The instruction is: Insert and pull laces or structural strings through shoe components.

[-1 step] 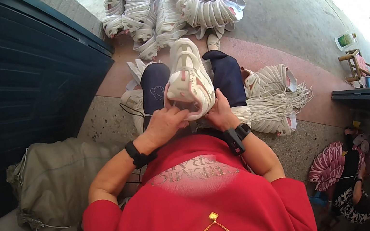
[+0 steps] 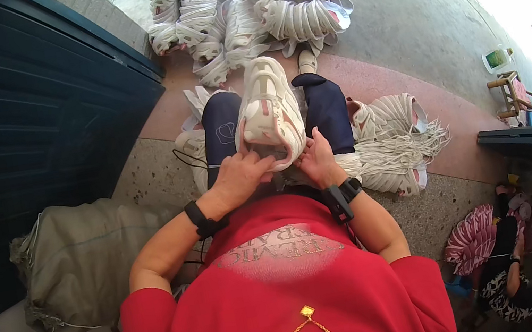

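Note:
A white chunky shoe with pinkish accents lies on my lap between my dark-trousered knees, toe pointing away from me. My left hand grips its near end, fingers curled over the edge. At the right side of that same end, my right hand pinches the shoe with its fingertips. Each wrist wears a black band. What the fingers do under the shoe's edge is hidden.
Heaps of similar white shoes lie on the floor ahead and to my right. A grey-green sack sits at my left beside a dark blue shutter. A wooden stool stands far right. Another person sits at lower right.

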The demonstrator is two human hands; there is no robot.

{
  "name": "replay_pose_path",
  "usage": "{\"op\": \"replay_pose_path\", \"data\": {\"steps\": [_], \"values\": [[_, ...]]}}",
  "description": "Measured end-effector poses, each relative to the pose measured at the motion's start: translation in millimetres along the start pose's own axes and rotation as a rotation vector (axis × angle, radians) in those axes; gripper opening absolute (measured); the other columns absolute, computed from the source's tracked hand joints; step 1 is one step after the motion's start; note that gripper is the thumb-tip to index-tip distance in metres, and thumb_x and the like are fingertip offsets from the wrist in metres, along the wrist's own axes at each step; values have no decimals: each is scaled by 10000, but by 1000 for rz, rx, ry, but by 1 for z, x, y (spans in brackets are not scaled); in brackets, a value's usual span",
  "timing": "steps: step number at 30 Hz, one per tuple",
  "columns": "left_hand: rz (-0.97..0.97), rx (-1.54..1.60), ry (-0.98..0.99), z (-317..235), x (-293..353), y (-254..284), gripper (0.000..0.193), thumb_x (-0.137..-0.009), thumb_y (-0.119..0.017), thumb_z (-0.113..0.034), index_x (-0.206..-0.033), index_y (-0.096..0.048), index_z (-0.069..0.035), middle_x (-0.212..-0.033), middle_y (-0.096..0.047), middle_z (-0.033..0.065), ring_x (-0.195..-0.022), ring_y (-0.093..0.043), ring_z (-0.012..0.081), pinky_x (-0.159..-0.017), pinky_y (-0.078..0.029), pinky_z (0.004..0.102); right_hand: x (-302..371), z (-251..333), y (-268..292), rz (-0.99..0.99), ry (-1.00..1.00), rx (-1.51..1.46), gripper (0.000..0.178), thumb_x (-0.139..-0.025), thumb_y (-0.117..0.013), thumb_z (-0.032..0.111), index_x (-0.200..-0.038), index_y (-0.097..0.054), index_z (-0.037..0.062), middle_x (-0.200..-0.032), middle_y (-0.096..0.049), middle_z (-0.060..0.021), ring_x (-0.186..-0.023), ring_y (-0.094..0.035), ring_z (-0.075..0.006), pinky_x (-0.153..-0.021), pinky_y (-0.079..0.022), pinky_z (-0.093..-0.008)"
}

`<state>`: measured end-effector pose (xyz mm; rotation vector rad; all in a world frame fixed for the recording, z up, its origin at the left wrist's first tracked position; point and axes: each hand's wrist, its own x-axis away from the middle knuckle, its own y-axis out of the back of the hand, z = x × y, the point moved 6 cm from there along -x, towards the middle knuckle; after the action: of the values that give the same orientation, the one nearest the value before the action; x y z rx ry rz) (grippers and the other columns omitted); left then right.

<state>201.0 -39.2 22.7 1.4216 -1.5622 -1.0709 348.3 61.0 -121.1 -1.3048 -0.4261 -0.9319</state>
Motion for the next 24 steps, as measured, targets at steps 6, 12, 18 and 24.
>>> {"op": "replay_pose_path", "data": {"steps": [6,12,18,24], "values": [[0,-177,122,9,-35,-33,366,-826,-726,-246,-1175,-633,-192,-1068,-602,136,-865,-675,299,-651,-560,404,68,87,-86,-164,1133,1434,603,-894,-671,177,-1435,-461,15,-1420,-503,-238,-1351,-440,-388,-1112,-362,-449],[-221,132,70,32,-25,-24,355,-819,-718,-129,-1140,-591,-46,-1092,-587,165,-890,-657,330,-722,-556,407,43,49,-152,118,1355,2171,749,-772,-751,243,-1449,-466,93,-1518,-422,-199,-1379,-415,-406,-1051,-385,-541],[-394,440,475,89,-24,-15,279,-891,-645,-89,-1145,-585,9,-1061,-644,225,-898,-647,410,-753,-535,448,14,57,-164,268,1289,2190,773,-764,-768,342,-1437,-478,95,-1510,-453,-170,-1390,-420,-401,-964,-440,-532],[-449,397,512,89,-33,-23,244,-944,-563,-76,-1170,-590,11,-1025,-662,249,-923,-643,447,-758,-526,494,2,55,-165,485,1237,2326,648,-774,-757,378,-1346,-581,129,-1486,-485,-117,-1400,-395,-413,-942,-451,-549]]}}
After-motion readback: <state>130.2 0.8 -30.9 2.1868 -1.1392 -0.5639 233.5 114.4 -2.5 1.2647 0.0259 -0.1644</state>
